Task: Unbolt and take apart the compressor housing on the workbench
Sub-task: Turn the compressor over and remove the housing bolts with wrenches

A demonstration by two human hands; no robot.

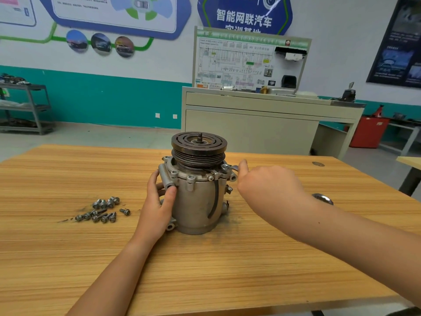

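A grey metal compressor [196,201] stands upright mid-bench, its dark grooved pulley [198,147] on top. Several bolts sit around the flange below the pulley. My left hand [159,201] grips the housing's left side, thumb across the front. My right hand [266,181] is at the right side of the flange, fingers curled round a small bent metal tool [232,167] whose end sits on a bolt [225,166] at the flange's right. Most of the tool is hidden in the fist.
A pile of several removed bolts [102,209] lies on the wooden workbench [68,258] left of the compressor. A round metal piece [323,198] shows behind my right forearm. A beige training cabinet [262,119] stands beyond the bench's far edge.
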